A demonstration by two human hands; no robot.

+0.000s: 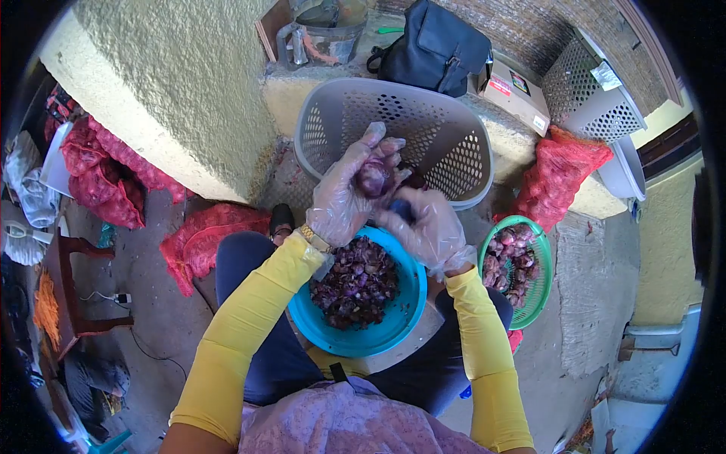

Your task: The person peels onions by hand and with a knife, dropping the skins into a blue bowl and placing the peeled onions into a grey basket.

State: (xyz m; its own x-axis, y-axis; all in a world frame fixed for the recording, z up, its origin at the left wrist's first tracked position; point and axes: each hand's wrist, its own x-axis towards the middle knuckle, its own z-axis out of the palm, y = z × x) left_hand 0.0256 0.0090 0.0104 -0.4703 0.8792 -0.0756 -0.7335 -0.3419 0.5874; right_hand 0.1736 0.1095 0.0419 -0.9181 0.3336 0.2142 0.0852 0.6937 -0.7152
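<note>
Over the near rim of a grey perforated basket [314, 140], my left hand [352, 185] in a clear plastic glove holds a purple onion [373, 178]. Close on its right, my gloved right hand [431, 227] has its fingers closed round a small dark blue object [402, 209], too blurred to name. Below both hands, a blue basin [412, 303] holds a heap of onion pieces and dark skins [354, 284]. More onions [514, 257] lie in a green basket [542, 291] to the right.
Red mesh sacks stand at the left [208, 238] and right [556, 178]. Behind the grey basket are a black bag [435, 49], a cardboard box [516, 94] and a bucket [329, 41]. A wooden stool [76, 287] stands at the left.
</note>
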